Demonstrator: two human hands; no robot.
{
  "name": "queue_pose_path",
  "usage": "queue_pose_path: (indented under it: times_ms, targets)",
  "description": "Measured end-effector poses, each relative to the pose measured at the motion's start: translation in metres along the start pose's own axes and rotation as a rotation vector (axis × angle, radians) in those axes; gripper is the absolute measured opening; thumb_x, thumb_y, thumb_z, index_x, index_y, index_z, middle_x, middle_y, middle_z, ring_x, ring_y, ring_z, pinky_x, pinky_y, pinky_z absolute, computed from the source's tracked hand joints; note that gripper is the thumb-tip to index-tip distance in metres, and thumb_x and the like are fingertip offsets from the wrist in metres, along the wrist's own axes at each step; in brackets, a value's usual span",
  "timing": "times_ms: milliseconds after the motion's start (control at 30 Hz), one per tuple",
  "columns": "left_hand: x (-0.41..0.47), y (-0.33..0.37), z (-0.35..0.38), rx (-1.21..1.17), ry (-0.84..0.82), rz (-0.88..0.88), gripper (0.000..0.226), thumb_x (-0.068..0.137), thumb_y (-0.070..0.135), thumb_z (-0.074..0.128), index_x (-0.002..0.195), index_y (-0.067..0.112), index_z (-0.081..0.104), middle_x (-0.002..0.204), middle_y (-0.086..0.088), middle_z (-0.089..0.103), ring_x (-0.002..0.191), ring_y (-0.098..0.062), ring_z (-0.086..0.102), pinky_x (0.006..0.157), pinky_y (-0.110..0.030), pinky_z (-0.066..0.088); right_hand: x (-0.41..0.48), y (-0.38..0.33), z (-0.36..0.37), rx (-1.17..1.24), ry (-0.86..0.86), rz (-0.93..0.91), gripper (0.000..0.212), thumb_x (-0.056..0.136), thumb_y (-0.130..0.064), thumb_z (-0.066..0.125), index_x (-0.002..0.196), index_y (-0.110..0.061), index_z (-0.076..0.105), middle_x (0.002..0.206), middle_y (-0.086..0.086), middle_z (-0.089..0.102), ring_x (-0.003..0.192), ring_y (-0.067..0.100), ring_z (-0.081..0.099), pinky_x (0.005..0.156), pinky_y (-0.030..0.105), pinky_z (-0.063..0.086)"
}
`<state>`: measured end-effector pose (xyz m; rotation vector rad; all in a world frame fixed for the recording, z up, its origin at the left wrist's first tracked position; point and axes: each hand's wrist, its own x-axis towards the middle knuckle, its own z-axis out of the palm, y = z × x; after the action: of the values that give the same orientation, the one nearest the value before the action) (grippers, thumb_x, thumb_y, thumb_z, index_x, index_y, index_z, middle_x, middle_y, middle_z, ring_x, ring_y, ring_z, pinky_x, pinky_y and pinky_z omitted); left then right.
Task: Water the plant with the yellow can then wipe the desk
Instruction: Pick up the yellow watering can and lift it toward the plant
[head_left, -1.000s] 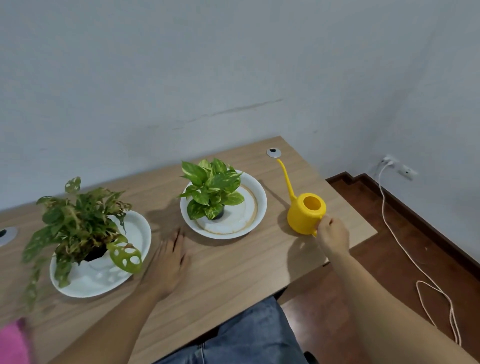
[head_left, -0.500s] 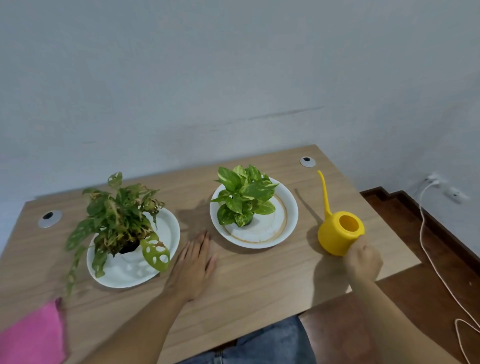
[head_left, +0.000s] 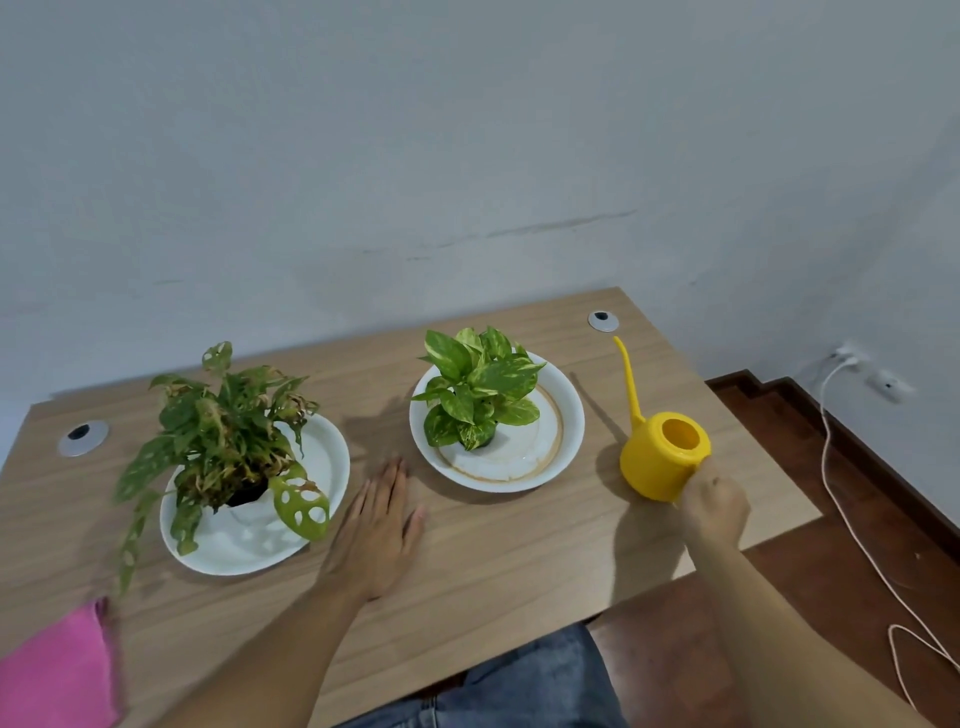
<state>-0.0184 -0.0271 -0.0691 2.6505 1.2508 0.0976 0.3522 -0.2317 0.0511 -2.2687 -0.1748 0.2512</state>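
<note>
The yellow watering can (head_left: 660, 457) stands upright near the desk's right edge, its thin spout pointing up and back. My right hand (head_left: 714, 501) is closed around its handle on the near side. A bright green leafy plant (head_left: 475, 387) sits in a white plate (head_left: 563, 447) just left of the can. A second plant with holed, partly browned leaves (head_left: 223, 431) sits in another white plate (head_left: 332, 457) further left. My left hand (head_left: 376, 525) lies flat on the wooden desk (head_left: 498, 566) between the two plates, fingers apart. A pink cloth (head_left: 52, 675) lies at the desk's near left corner.
Two round cable grommets sit in the desk, one at far left (head_left: 83, 436) and one at far right (head_left: 602, 320). A white cable (head_left: 852, 525) trails over the wooden floor on the right. A grey wall backs the desk. My jeans-clad lap (head_left: 493, 691) is below the front edge.
The view has swung left, bringing more of the desk and the pink cloth into sight. My right hand stays on the can's handle and my left hand stays flat on the desk.
</note>
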Motion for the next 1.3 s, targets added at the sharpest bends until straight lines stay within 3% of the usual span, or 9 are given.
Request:
queue_pose_path:
  times_ms: [200, 333, 533, 667, 800, 933, 1033, 1133, 1300]
  targets:
    - [0.002, -0.002, 0.004, 0.014, -0.011, -0.015, 0.082, 0.113, 0.062, 0.006, 0.176, 0.012, -0.009, 0.185, -0.003, -0.018, 0.172, -0.015, -0.015, 0.141, -0.039, 0.002, -0.002, -0.018, -0.007, 0.024, 0.002, -0.055, 0.067, 0.103, -0.038, 0.025, 0.093, 0.013, 0.067, 0.106, 0.041, 0.069, 0.105, 0.057, 0.063, 0.095, 0.063, 0.047]
    - [0.003, -0.003, 0.007, 0.021, -0.001, -0.023, 0.084, 0.113, 0.064, 0.009, 0.176, 0.011, -0.008, 0.186, -0.005, -0.016, 0.171, -0.015, -0.02, 0.14, -0.039, 0.0, 0.002, -0.039, -0.015, 0.051, 0.027, -0.136, 0.045, 0.095, -0.038, 0.027, 0.07, -0.005, 0.046, 0.086, 0.031, 0.062, 0.093, 0.054, 0.061, 0.086, 0.064, 0.048]
    - [0.002, -0.002, 0.006, 0.054, 0.005, -0.027, 0.084, 0.112, 0.063, 0.007, 0.175, 0.009, -0.011, 0.185, -0.008, -0.018, 0.171, -0.018, -0.02, 0.134, -0.031, -0.017, 0.014, -0.091, -0.038, 0.084, 0.044, -0.223, 0.057, 0.099, -0.034, 0.035, 0.08, 0.012, 0.063, 0.082, 0.031, 0.068, 0.08, 0.043, 0.055, 0.072, 0.047, 0.036]
    - [0.003, -0.003, 0.008, 0.026, -0.005, -0.029, 0.086, 0.111, 0.065, 0.004, 0.174, 0.01, -0.015, 0.184, -0.006, -0.023, 0.17, -0.016, -0.023, 0.132, -0.029, -0.021, 0.024, -0.124, -0.047, 0.058, 0.0, -0.322, 0.059, 0.091, -0.04, 0.036, 0.077, 0.016, 0.049, 0.072, 0.034, 0.058, 0.075, 0.051, 0.054, 0.067, 0.056, 0.038]
    - [0.003, -0.004, 0.008, -0.006, -0.006, -0.023, 0.085, 0.111, 0.065, 0.004, 0.172, 0.012, -0.021, 0.182, -0.003, -0.031, 0.167, -0.013, -0.029, 0.135, -0.034, -0.015, 0.031, -0.151, -0.057, 0.03, -0.049, -0.424, 0.062, 0.091, -0.043, 0.039, 0.076, 0.016, 0.053, 0.081, 0.041, 0.065, 0.071, 0.045, 0.055, 0.072, 0.06, 0.051]
    - [0.003, -0.006, 0.01, -0.017, -0.008, -0.021, 0.085, 0.111, 0.066, 0.004, 0.173, 0.012, -0.02, 0.182, -0.004, -0.029, 0.168, -0.014, -0.027, 0.136, -0.036, -0.011, 0.031, -0.175, -0.069, 0.019, -0.093, -0.512, 0.058, 0.096, -0.037, 0.044, 0.072, 0.014, 0.06, 0.073, 0.031, 0.068, 0.066, 0.035, 0.053, 0.064, 0.044, 0.044]
    - [0.004, -0.007, 0.011, -0.006, -0.014, -0.019, 0.086, 0.111, 0.066, 0.003, 0.173, 0.012, -0.02, 0.183, -0.005, -0.027, 0.168, -0.014, -0.027, 0.139, -0.04, -0.005, 0.036, -0.184, -0.073, 0.007, -0.133, -0.554, 0.058, 0.097, -0.036, 0.046, 0.071, 0.013, 0.061, 0.073, 0.03, 0.069, 0.064, 0.032, 0.054, 0.062, 0.04, 0.042]
    - [0.002, -0.007, 0.012, -0.01, 0.013, -0.012, 0.085, 0.113, 0.066, 0.008, 0.174, 0.012, -0.016, 0.184, -0.004, -0.022, 0.17, -0.015, -0.023, 0.138, -0.038, -0.006, 0.038, -0.19, -0.074, 0.003, -0.15, -0.577, 0.06, 0.094, -0.04, 0.048, 0.072, 0.015, 0.06, 0.074, 0.033, 0.068, 0.063, 0.03, 0.053, 0.063, 0.04, 0.042]
    - [-0.013, -0.005, 0.011, 0.022, 0.132, -0.038, 0.084, 0.114, 0.062, 0.024, 0.177, 0.008, 0.012, 0.186, -0.009, 0.004, 0.173, -0.02, 0.003, 0.136, -0.032, -0.008, 0.04, -0.192, -0.076, 0.002, -0.172, -0.592, 0.061, 0.097, -0.039, 0.053, 0.073, 0.017, 0.058, 0.078, 0.039, 0.066, 0.063, 0.031, 0.053, 0.065, 0.041, 0.043]
